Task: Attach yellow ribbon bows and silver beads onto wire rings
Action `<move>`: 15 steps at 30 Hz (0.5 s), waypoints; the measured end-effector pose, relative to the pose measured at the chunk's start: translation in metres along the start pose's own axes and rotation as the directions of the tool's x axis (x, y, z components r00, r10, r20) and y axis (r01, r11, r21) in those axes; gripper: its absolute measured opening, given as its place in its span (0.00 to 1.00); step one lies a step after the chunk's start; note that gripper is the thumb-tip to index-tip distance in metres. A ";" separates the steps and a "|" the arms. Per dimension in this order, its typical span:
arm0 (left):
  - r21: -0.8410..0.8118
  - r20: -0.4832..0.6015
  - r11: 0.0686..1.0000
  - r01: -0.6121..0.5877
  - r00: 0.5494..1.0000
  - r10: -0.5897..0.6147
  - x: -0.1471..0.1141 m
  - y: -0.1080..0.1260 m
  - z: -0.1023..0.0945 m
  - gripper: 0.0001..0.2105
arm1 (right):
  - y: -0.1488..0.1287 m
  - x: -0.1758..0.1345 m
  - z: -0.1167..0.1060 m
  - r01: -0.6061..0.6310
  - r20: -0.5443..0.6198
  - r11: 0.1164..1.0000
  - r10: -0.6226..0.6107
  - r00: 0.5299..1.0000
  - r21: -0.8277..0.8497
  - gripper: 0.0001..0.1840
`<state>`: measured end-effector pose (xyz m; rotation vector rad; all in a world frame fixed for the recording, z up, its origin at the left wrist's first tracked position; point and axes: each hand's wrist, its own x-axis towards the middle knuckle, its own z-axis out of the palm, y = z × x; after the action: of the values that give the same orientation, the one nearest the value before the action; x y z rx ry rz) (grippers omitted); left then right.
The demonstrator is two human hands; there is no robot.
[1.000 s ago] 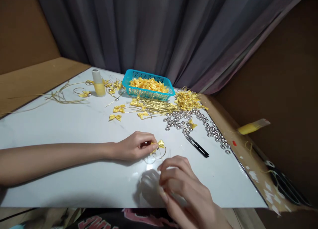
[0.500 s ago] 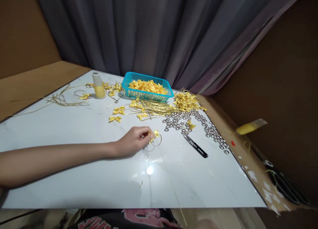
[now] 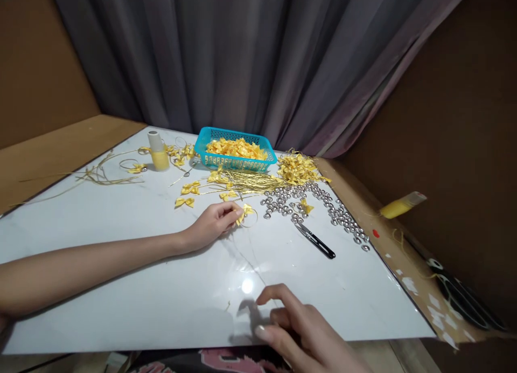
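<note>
My left hand (image 3: 214,223) pinches a yellow ribbon bow (image 3: 245,213) between thumb and fingers, with its wrist resting low over the white tabletop. A loop of thin cord stands out to the right of this bow. From the bow a fine thread (image 3: 254,265) runs down toward my right hand (image 3: 297,324). That hand hovers near the table's front edge, thumb and index finger apart, with no object visible between them. Right of the bow lie black thread snips (image 3: 317,241), beside scattered silver beads (image 3: 345,220).
A blue basket (image 3: 202,146) of yellow bows stands at the back. Gold cords (image 3: 254,181) and a pile of corded bows (image 3: 298,168) lie before it. A yellow thread spool (image 3: 159,152) stands left. Black scissors (image 3: 464,297) and another spool (image 3: 403,205) rest on the right ledge.
My right hand has come up into view from the bottom edge, fingers apart. My left hand keeps its pinch on the bow. The thread now hangs slacker. The view has shifted slightly.
</note>
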<state>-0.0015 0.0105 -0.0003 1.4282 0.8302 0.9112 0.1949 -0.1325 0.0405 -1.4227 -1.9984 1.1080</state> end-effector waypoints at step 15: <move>0.054 0.343 0.998 0.044 0.937 -0.059 -0.018 0.010 0.009 0.15 | 0.010 0.023 0.000 -0.007 -0.162 0.951 0.060 0.985 0.310 0.17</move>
<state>-0.0015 -0.0100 0.0089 1.5426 0.6226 0.5803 0.1922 -0.1100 0.0301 -1.3398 -1.6075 1.2090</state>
